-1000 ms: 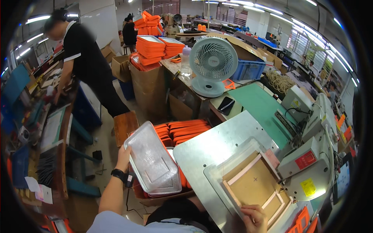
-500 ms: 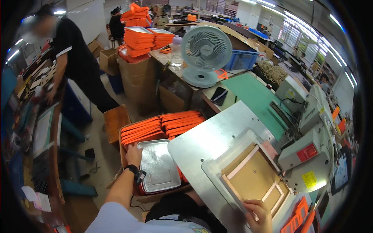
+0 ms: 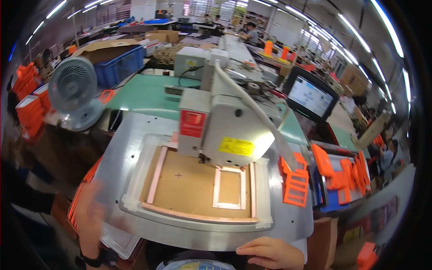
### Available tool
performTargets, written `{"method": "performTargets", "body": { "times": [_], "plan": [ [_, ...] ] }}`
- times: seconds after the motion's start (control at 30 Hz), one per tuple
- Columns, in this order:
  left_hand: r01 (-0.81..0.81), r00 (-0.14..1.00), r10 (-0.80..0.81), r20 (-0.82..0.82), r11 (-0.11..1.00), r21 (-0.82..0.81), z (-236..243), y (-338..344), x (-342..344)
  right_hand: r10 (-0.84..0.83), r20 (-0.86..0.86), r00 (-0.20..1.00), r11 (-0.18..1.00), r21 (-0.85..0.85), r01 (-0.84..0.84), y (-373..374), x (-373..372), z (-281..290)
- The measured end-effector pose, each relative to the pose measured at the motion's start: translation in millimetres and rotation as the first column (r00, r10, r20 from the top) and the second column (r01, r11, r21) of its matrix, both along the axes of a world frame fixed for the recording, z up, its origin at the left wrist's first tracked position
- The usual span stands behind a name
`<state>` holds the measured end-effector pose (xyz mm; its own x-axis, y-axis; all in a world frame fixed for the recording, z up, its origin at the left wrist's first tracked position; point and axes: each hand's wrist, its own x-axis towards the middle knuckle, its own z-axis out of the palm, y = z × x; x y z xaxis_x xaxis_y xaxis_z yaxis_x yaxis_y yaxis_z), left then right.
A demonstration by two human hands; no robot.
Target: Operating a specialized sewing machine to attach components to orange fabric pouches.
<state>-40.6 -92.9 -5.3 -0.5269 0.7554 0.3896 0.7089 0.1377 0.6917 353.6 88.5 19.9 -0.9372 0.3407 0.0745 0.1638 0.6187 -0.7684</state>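
My left hand (image 3: 90, 213), smeared by motion, is by the left side of the metal work plate (image 3: 118, 173), near the stacked orange pieces (image 3: 81, 191). Its fingers are too blurred to read. Below it, a silvery tray (image 3: 119, 243) partly shows beside the plate. My right hand (image 3: 272, 253) is at the plate's front edge, fingers stretched out and holding nothing visible. Between and beyond my hands, a brown board (image 3: 191, 186) framed by pale pink strips lies on the plate. The grey head of a sewing machine (image 3: 240, 119) stands over the board's far side.
Right of the board lies an orange slotted piece (image 3: 296, 184); more orange parts (image 3: 342, 173) fill a tray beyond. A screen (image 3: 310, 95) stands behind. At left are a fan (image 3: 74, 90) and a blue crate (image 3: 114, 65). Farther off, a person (image 3: 252, 33) sits among worktables.
The view has swung right toward the machine. My left hand has left the orange stack and tray and risen beside the plate. My right hand has moved off the board's frame to the plate's front edge.
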Motion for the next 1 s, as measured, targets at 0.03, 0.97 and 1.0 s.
{"method": "performTargets", "body": {
  "times": [0.03, 0.97, 1.0],
  "plan": [
    [0.39, 0.903, -0.415, -0.108, 0.9, -0.193, 12.3, 33.6, 18.7, -0.073, 0.013, 0.997, 0.997, 0.024, 0.072, -14.6, 13.8, 8.4],
    [0.149, 0.656, -0.578, -0.486, 0.73, -0.667, -24.8, 192.6, 7.8, -0.645, 0.265, 0.717, 0.736, 0.468, 0.489, 144.6, 128.6, -44.2],
    [0.16, 0.683, -0.583, -0.44, 0.707, -0.688, -13.4, 190.7, 11.2, -0.618, 0.274, 0.737, 0.759, 0.455, 0.466, 150.6, 129.0, -49.0]
  ]
}}
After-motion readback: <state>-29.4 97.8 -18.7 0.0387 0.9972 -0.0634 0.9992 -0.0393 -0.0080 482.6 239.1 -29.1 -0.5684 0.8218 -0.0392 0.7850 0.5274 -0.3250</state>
